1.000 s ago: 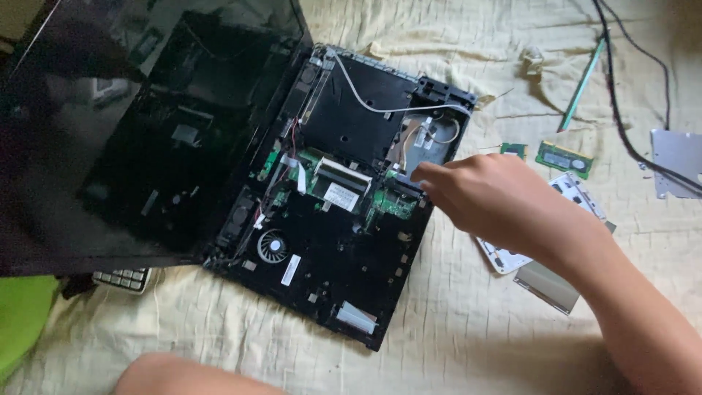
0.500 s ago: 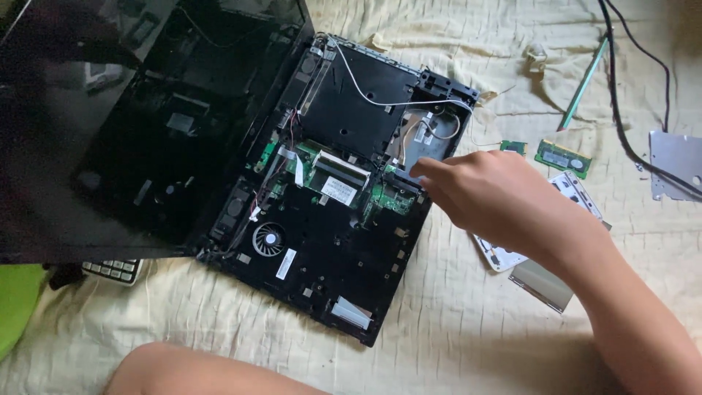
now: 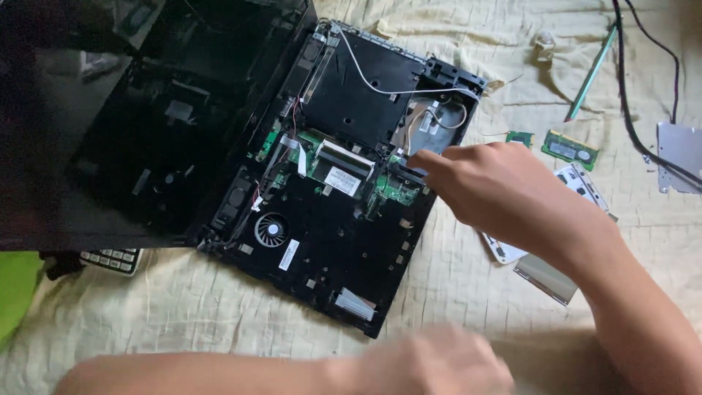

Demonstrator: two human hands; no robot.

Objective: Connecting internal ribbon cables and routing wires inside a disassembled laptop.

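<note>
An opened black laptop base [image 3: 329, 249] lies on a cream quilted cloth, its green board [image 3: 395, 190], round fan [image 3: 272, 229] and white wire exposed. The dark screen lid [image 3: 110, 132] lies folded back at the left. My right hand [image 3: 504, 194] reaches in from the right, its fingertips on a small dark part at the board's right edge; the thumb is hidden, so the grip is unclear. My left hand [image 3: 439, 362] is a blur low in the frame, over the cloth just below the base's near corner, with nothing visible in it.
Right of the laptop lie a green memory module [image 3: 570, 150], a smaller green chip [image 3: 520, 137], a white cover piece [image 3: 578, 179], a silver bracket [image 3: 545, 276], a grey metal plate [image 3: 680, 153], a green stick [image 3: 591, 73] and a black cable [image 3: 629, 95]. A keyboard [image 3: 110, 260] pokes out under the lid.
My left forearm and hand have come in along the bottom edge, moving right. My right hand stays at the same spot on the board.
</note>
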